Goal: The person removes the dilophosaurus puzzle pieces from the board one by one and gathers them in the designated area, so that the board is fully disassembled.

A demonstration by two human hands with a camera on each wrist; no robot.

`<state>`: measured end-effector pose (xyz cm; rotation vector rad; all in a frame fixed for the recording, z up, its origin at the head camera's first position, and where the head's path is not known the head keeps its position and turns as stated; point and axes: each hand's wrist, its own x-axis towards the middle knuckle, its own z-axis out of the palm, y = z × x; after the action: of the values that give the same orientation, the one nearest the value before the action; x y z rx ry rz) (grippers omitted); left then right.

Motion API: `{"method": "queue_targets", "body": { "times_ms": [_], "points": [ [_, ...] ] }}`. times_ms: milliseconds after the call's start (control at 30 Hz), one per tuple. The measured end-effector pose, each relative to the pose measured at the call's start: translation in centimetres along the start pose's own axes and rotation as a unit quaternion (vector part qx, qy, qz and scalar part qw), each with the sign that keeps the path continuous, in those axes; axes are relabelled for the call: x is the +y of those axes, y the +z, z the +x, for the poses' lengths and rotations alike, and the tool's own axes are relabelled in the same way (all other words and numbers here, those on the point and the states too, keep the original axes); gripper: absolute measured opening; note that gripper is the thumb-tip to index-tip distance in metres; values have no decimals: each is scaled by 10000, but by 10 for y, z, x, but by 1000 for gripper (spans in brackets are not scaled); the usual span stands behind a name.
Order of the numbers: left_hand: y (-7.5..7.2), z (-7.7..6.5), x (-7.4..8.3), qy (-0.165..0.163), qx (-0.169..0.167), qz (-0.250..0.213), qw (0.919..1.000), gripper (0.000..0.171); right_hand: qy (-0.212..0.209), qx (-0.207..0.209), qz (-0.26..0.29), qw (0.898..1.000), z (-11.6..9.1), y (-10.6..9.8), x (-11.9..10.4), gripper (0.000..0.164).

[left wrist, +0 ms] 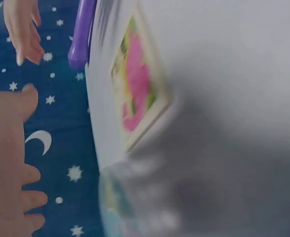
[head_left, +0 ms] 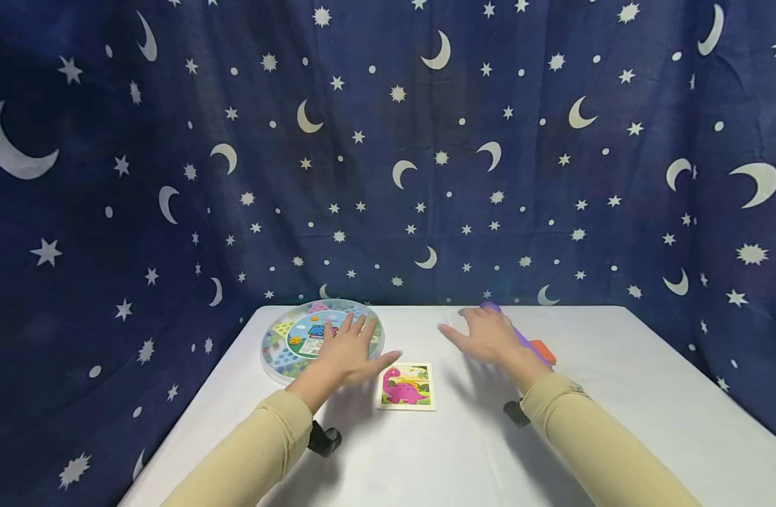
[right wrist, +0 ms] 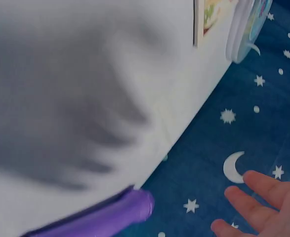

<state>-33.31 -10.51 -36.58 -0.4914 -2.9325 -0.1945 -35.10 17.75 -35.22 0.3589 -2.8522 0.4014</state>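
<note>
My left hand (head_left: 346, 355) hovers with spread fingers, overlapping the near right part of a round clear case (head_left: 277, 352) in the head view. That case has a colourful round label and sections of small coloured pieces. Just right of my left thumb lies a square dinosaur picture puzzle (head_left: 405, 387), pink on a pale frame. My right hand (head_left: 489, 336), fingers spread and holding nothing, is over the table beside a long purple object (head_left: 521, 339). In the right wrist view, the rounded end of the purple object (right wrist: 135, 205) shows below the fingers (right wrist: 253, 200).
An orange piece (head_left: 543, 351) lies against the purple object's right side. The white table (head_left: 464, 451) ends at the back before a dark blue curtain (head_left: 388, 232) printed with moons and stars, which also hangs on both sides.
</note>
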Motion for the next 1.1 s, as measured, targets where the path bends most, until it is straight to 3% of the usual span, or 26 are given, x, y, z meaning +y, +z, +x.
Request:
{"method": "queue_targets", "body": {
  "times_ms": [300, 533, 867, 1100],
  "points": [
    [33, -41, -6, 889, 649, -715, 9914, 74, -441, -376, 506, 9970, 0, 23, -17, 63],
    [59, -61, 2, 859, 693, -1162, 9871, 65, -603, -817, 847, 9912, -4, 42, -26, 43],
    [81, -67, 18, 937, 854, -1909, 9734, 37, -495, -1127, 995, 9874, -7, 64, -44, 20],
    [88, -69, 17, 1174, 1094, -1623, 9736, 31, -573, -1098, 914, 9881, 5, 68, -58, 12]
  ]
}}
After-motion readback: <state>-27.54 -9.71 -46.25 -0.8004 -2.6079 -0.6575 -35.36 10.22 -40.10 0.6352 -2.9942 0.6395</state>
